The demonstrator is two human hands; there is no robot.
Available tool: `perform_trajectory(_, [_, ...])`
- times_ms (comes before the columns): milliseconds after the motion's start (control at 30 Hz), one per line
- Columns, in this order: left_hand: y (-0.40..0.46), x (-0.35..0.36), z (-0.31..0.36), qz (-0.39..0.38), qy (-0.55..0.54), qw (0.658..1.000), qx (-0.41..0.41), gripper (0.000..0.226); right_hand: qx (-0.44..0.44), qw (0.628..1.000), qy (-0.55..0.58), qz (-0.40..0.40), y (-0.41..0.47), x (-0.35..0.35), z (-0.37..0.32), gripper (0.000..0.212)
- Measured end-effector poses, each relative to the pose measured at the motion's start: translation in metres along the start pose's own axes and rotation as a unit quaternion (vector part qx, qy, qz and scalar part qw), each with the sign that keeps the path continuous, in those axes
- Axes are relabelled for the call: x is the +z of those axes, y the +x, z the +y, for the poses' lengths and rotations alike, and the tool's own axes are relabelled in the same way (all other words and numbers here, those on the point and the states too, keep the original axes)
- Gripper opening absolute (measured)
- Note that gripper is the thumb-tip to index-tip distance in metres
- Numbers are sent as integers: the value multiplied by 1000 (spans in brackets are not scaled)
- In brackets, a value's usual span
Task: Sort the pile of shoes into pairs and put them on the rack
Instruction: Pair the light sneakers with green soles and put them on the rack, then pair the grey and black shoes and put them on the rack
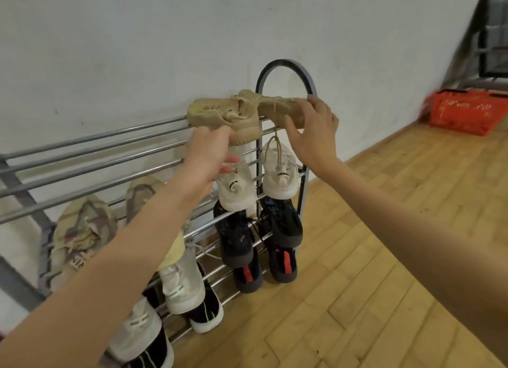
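Now the step in hand looks like seating a tan pair on the top tier of the rack [90, 145] — do it by levelling both soles across at least two bars, toes facing the same way, then letting go one side at a time so nothing tips fwd. Left tan shoe [220, 113] sits at abt 12 o'clock from the left hand [207, 153]; that hand's fingers [217, 135] curl up under its heel and sole, clamped on it from below, w/ the lower fingers loose. Right tan shoe [283, 108] lies at abt 10 o'clock from the right hand [313, 131]; its fingers are spread and fairly straight, laid over the shoe's outer end, thumb pointing toward 9 o'clock under it — pressing more than gripping, I'd say. The two shoes touch near the middle, just in front of the rack's arched end frame [286, 65]. A lace dangles from the right shoe toward 6 o'clock, over the white pair [277, 175] one tier down; could snag, so tuck it. Black pair [236, 238] sits lower still; more shoes fill the tiers at 7–8 o'clock.
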State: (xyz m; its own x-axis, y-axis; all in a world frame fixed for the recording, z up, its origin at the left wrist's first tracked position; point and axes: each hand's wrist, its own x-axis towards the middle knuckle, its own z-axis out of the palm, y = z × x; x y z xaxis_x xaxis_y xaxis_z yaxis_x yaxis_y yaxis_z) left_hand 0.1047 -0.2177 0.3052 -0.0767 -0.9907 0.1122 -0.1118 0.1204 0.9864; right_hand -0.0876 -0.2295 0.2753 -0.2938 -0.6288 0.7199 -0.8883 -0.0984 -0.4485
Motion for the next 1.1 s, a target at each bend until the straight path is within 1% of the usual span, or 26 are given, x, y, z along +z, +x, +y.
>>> perform_trajectory(67, [-9, 2, -17, 47, 68, 995, 60, 36, -22, 999, -7, 27, -24, -10, 10, 43])
perform_trajectory(100, [-17, 4, -26, 71, 113, 986, 102, 41, -25, 999, -18, 23, -37, -14, 16, 44])
perform_trajectory(167, [-37, 13, -46, 112, 194, 953, 202, 42, -17, 999, -42, -13, -65, -22, 31, 47])
perform_trajectory(200, [-47, 19, -57, 118, 221, 935, 249, 42, -9, 998, -55, -37, -80, -26, 41, 48])
perform_trajectory(233, [-58, 26, -66, 105, 239, 923, 282, 41, 2, 996, -67, -62, -96, -30, 50, 50])
perform_trajectory(267, [-68, 35, -76, 75, 252, 918, 296, 40, 17, 993, -77, -90, -114, -34, 61, 52])
perform_trajectory(333, [-81, 55, -99, -18, 272, 919, 284, 38, 57, 982, -98, -153, -150, -45, 86, 55])
perform_trajectory(400, [-94, 80, -118, -127, 290, 916, 245, 39, 104, 964, -128, -209, -187, -60, 115, 58])
perform_trajectory(433, [-100, 93, -125, -182, 301, 907, 230, 40, 135, 954, -140, -228, -206, -69, 130, 59])
perform_trajectory(500, [-111, 121, -136, -273, 331, 874, 227, 41, 212, 931, -152, -255, -245, -89, 160, 60])
perform_trajectory(600, [-127, 168, -143, -365, 345, 835, 223, 43, 333, 888, -153, -277, -303, -125, 199, 58])
perform_trajectory(733, [-151, 231, -157, -445, 329, 810, 191, 36, 448, 822, -180, -301, -383, -177, 235, 58])
perform_trajectory(833, [-171, 270, -176, -482, 323, 795, 178, 32, 524, 758, -225, -317, -449, -214, 263, 61])
perform_trajectory(900, [-187, 291, -189, -502, 324, 785, 164, 31, 575, 717, -262, -296, -487, -236, 282, 66])
perform_trajectory(933, [-195, 300, -195, -513, 323, 780, 159, 31, 591, 703, -284, -275, -503, -247, 289, 67])
perform_trajectory(1000, [-211, 318, -204, -536, 321, 765, 157, 32, 614, 678, -326, -238, -528, -265, 302, 71])
perform_trajectory(1100, [-232, 334, -215, -563, 323, 745, 155, 31, 618, 656, -383, -202, -554, -286, 318, 90])
